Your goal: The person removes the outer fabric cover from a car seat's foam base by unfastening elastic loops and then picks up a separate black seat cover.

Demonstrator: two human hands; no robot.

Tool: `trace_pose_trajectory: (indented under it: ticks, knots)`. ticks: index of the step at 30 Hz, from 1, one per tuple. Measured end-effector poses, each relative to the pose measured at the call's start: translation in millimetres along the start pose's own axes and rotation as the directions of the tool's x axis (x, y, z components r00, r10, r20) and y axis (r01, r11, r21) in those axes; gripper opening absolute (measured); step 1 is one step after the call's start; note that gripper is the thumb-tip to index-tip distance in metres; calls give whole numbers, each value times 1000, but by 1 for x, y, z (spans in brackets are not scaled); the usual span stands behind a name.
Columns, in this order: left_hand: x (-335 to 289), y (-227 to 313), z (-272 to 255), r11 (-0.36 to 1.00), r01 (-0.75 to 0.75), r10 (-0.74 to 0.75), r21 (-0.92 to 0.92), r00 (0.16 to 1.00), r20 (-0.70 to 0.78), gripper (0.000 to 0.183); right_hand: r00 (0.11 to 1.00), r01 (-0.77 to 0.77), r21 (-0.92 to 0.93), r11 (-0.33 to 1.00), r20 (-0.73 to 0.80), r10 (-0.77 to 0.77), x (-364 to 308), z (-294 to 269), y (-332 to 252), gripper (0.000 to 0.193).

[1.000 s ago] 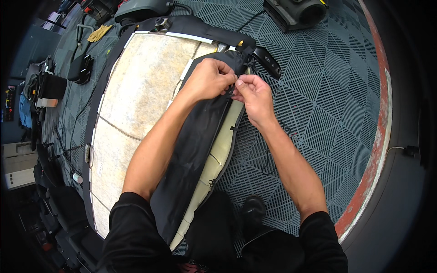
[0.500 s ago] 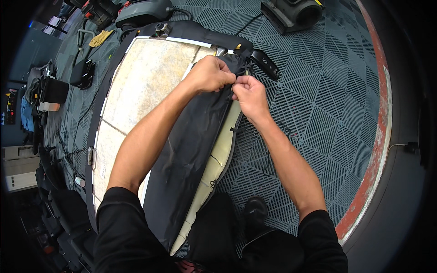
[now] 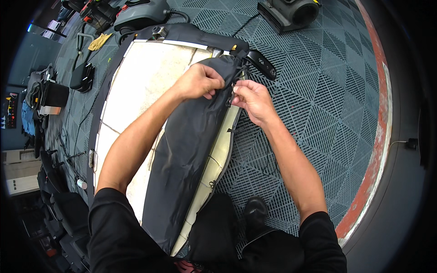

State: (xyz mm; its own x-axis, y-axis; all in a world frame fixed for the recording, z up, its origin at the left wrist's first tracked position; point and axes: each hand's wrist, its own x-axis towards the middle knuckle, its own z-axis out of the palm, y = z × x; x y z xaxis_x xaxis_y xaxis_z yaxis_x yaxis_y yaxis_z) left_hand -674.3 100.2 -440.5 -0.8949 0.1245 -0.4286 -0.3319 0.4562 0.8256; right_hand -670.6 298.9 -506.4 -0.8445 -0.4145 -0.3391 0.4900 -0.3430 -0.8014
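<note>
Before me lies a large seat back with pale foam, a black fabric flap folded over part of it. My left hand is closed in a pinch on the flap near its right edge. A small gap away, my right hand has thumb and fingers pressed together at the seat's edge, by dark ties or clips; what it pinches is too small to make out. Below the hands a cream strip of the seat's underside shows, with a small black hook on it. A black plastic side piece sticks out at the far corner.
The seat lies on grey grid floor tiles. A floor blower and a grey vacuum machine stand at the back. At left are a yellow cloth, a black case and black seat parts. A red-and-white curb runs along the right.
My hands have drawn apart: the left moved left and slightly down, the right a little to the right and down. The flap's upper edge now lies more spread out.
</note>
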Motion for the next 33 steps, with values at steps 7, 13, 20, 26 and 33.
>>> trace_pose_trajectory:
  ticks: [7,13,20,26,33]
  knots:
    - [-2,6,19,972,119,-134,-203,989,-65,17,996,86,-67,994,-4,-87,0,6,1,17]
    - [0,14,19,986,132,-136,-98,990,-37,15,979,188,-264,946,-32,-203,0,9,2,17]
    - [11,13,20,993,92,-95,-79,995,-33,11,953,270,-345,899,-38,-301,2,9,8,15]
    - [13,5,25,986,65,-73,-151,996,-43,14,945,288,-383,878,-35,-325,4,10,11,15]
    - [3,19,32,993,112,-115,-36,989,-92,17,945,283,-358,890,-54,-322,5,14,16,17]
